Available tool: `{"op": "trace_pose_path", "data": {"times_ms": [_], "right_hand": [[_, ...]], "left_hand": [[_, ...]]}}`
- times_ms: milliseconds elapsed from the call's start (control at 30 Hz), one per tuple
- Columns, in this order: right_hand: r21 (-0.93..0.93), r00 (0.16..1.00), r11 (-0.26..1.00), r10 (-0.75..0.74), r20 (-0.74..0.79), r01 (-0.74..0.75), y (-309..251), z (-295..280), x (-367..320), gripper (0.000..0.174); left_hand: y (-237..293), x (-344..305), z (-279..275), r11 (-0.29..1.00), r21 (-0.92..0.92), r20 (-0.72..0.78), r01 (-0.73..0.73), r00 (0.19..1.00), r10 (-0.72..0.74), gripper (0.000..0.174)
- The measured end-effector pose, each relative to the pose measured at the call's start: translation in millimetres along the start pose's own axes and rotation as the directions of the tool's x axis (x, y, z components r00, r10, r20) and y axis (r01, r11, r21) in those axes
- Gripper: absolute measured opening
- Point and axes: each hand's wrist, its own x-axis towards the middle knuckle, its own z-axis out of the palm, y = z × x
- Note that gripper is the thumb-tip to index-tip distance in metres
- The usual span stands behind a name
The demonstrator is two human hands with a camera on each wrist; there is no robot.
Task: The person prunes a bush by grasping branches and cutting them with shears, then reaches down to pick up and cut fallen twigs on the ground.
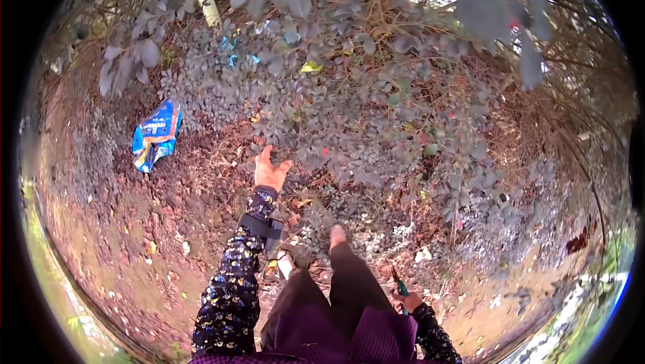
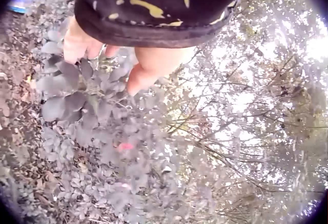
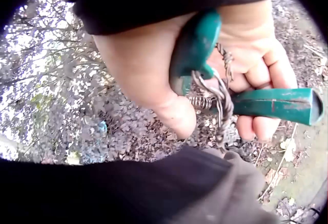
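Note:
My left hand (image 1: pixel 271 174) reaches forward over the low shrub (image 1: pixel 336 122), thumb spread away from the fingers. In the left wrist view its fingertips are right at a cluster of dark, rounded leaves (image 2: pixel 72 96), and nothing is gripped. Down by the right knee, my right hand (image 1: pixel 408 302) holds pruning shears (image 1: pixel 402 287). The right wrist view shows their green handles (image 3: pixel 277 105) apart, with a coil spring (image 3: pixel 201 102) and twisted wire (image 3: pixel 224 112) between them. The fingers curl round one handle and the other lies against the thumb side; the blades are hidden there.
A crumpled blue bag (image 1: pixel 158 137) lies on the leaf litter at the left. Blue scraps (image 1: pixel 228 48) sit among the leaves farther back. Leafy branches (image 1: pixel 497 14) hang over the top of the view, and a thin bent stem (image 1: pixel 591 182) arches at the right.

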Motion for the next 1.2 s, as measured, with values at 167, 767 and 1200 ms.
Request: {"op": "trace_pose_path", "data": {"times_ms": [167, 767, 1200], "right_hand": [[-0.261, 0.962, 0.925, -0.267, 0.067, 0.275, -116, 16, 2, 0.032], [-0.168, 0.812, 0.813, -0.577, -0.093, 0.558, -435, 79, 82, 0.04], [-0.568, 0.717, 0.604, -0.696, -0.036, 0.558, -430, 50, 50, 0.031]], "left_hand": [[-29, 20, 31, 0.979, 0.139, 0.115, 0.15, 0.979, -0.166, 0.086], [-15, -8, 51, 0.996, -0.056, 0.26, 0.076, 0.964, -0.059, 0.034], [-9, -13, 43, 0.948, -0.239, 0.304, 0.211, 0.943, -0.134, 0.033]]}}
